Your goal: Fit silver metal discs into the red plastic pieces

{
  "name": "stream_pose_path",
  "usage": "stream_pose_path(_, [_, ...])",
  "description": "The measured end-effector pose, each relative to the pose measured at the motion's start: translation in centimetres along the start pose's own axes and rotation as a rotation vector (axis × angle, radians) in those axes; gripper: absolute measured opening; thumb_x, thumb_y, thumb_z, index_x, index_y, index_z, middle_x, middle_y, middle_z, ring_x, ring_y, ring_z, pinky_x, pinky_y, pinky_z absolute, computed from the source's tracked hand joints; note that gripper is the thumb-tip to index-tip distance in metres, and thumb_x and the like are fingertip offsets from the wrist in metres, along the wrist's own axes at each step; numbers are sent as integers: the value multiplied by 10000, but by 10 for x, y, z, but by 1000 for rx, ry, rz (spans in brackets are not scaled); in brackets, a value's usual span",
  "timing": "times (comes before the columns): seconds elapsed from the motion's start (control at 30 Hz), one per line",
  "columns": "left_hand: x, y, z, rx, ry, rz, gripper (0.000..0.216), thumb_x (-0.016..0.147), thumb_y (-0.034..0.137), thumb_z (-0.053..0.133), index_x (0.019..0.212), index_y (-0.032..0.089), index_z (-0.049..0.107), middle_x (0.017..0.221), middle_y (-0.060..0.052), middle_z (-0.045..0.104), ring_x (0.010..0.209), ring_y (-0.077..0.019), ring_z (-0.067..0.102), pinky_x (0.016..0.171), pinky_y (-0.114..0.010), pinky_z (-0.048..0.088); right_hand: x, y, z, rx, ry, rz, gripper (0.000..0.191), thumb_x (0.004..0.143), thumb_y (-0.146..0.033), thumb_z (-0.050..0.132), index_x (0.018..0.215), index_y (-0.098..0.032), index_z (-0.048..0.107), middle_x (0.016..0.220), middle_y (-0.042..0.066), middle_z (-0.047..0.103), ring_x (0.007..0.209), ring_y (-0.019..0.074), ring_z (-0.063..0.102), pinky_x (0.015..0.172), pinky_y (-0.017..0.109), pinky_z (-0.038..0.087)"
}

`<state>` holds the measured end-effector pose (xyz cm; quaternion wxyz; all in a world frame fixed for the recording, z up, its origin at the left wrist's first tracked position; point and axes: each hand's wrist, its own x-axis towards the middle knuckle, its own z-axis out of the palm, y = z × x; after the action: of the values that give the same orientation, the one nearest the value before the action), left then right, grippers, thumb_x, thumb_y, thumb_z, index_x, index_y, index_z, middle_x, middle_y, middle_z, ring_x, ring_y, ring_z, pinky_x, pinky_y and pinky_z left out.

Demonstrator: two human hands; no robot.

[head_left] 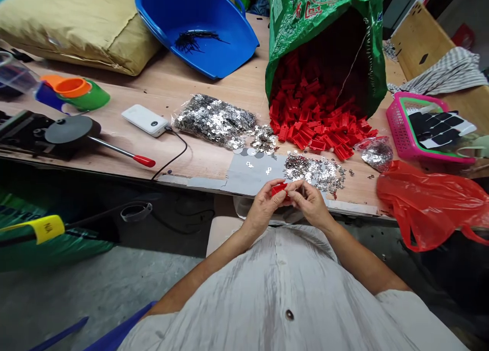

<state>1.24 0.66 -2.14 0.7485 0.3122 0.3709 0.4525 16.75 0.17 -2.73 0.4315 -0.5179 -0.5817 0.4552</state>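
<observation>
At the table's front edge, my left hand [264, 204] grips a small red plastic part [279, 189] between thumb and fingers. My right hand [311, 204] is closed in a pinch against the part's right side; whatever it pinches is too small to make out. Just beyond the hands lies a heap of small silvery metal pieces [315, 171]. A few loose metal pieces rest on a grey sheet [244, 173]. Many more red plastic parts [319, 127] spill from a green woven sack [324, 30].
A plastic bag of metal pieces [216, 117], a white power bank [145, 120] with a cable and a red-tipped lever [143, 160] lie to the left. Behind stands a blue basin [229, 50]. On the right are a pink basket [399, 122] and a red plastic bag [435, 203].
</observation>
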Motion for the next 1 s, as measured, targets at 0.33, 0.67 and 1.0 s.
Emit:
stream_pose_path(0.33, [2, 5, -9, -97, 20, -91, 419, 833, 500, 645, 1021, 125, 655, 875, -72, 721, 822, -212, 720, 857, -382, 563, 25, 14, -55, -574, 195, -124, 201, 924, -253, 516, 1030, -228, 685, 1020, 50, 723, 928, 208, 661, 837, 335, 486])
stream_pose_path(0.67, [4, 5, -11, -53, 45, -56, 523, 683, 295, 820, 1158, 198, 624, 905, -20, 720, 844, -188, 715, 803, -364, 595, -4, 18, -73, -899, 99, 10, 116, 901, -255, 592, 965, -238, 688, 983, 42, 685, 913, 204, 634, 798, 311, 460])
stream_pose_path(1.0, [3, 1, -12, 171, 133, 113, 496, 602, 201, 858, 1044, 173, 634, 901, -35, 764, 842, -172, 717, 874, -335, 564, -16, 21, -51, -1020, 123, 16, 90, 900, -311, 613, 908, -245, 672, 914, 19, 685, 808, 176, 623, 649, 268, 407])
